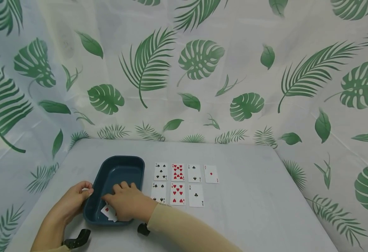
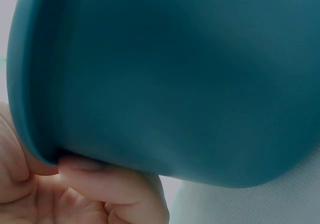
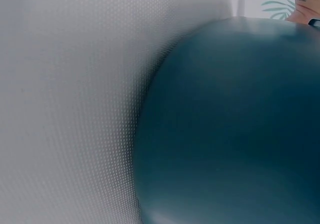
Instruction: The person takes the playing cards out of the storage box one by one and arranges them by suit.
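Observation:
A dark blue rectangular tray [image 1: 121, 161] with rounded corners stands on the left of the table. My left hand [image 1: 73, 199] grips its left rim; in the left wrist view the thumb [image 2: 82, 164] presses the wall below the lip. Inside the tray, my right hand [image 1: 128, 201] reaches down with bent fingers over playing cards [image 1: 109, 212], one showing a red heart. The palm hides part of these cards, and I cannot tell whether the fingers pinch one. The right wrist view shows mostly the tray's outer wall [image 3: 225, 124].
Right of the tray, playing cards lie face up in two rows, among them a five of spades [image 1: 161, 172], a two of clubs [image 1: 194, 173], an ace of diamonds [image 1: 211, 174] and an ace of clubs [image 1: 196, 196]. A leaf-patterned curtain [image 1: 221, 87] encloses the white table [image 1: 250, 203].

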Tool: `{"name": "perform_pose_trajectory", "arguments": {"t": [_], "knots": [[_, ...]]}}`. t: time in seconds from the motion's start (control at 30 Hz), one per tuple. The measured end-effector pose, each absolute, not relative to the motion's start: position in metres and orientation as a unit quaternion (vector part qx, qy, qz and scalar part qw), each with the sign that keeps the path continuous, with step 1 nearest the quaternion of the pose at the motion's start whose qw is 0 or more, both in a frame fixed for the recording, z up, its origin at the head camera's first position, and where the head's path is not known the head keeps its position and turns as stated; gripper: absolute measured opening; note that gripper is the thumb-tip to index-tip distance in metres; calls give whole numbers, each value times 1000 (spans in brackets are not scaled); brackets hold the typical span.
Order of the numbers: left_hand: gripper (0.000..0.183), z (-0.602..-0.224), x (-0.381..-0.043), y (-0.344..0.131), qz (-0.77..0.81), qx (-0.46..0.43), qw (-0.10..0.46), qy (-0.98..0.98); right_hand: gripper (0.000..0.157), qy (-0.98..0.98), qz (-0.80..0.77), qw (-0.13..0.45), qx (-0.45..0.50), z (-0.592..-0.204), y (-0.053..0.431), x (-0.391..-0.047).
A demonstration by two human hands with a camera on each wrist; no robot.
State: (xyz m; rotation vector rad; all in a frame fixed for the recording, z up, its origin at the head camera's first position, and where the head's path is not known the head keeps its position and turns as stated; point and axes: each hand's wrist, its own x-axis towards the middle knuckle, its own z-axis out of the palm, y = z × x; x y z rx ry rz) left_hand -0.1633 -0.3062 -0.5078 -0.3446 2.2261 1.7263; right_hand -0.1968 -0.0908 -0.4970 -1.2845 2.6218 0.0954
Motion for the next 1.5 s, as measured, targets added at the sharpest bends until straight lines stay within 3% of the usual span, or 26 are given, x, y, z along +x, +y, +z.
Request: {"name": "perform_pose_trajectory", "arguments": {"t": [1.07,1.5], "knots": [[17,-509,-164,-306,591,-129,147,782,77,888,-42,49,-455,-504,-81,-199],[16,-507,-164,-303,588,-130,144,786,75,892,22,84,-443,-502,-90,-198]]}}
